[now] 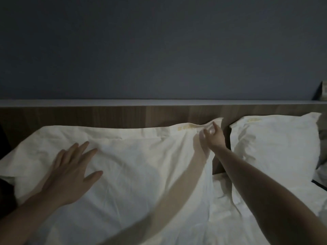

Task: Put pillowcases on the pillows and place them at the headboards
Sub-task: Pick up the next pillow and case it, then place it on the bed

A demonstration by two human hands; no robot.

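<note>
White bed sheet (pixel 221 218) runs to a wood headboard (pixel 106 117) under a grey wall (pixel 159 50). Along the headboard edge, the near pillow (pixel 132 165) lies under the flat, spread left hand (pixel 70 167); the right hand (pixel 213 137) pinches its upper right corner. A second pillow (pixel 276 144) leans right.

Dim room, low exposure; muted grey-blue cast over the wall (pixel 159 50). Light falls from behind the viewer: the right arm (pixel 265 183) throws a long soft shadow across the near pillow (pixel 132 165), and the left hand (pixel 70 167) a shorter one. White linen is brightest, no glare. Slight motion blur at the right hand (pixel 213 137). Fine noise in dark corners. Headboard (pixel 106 115) edge bows a little, wide-angle.
</note>
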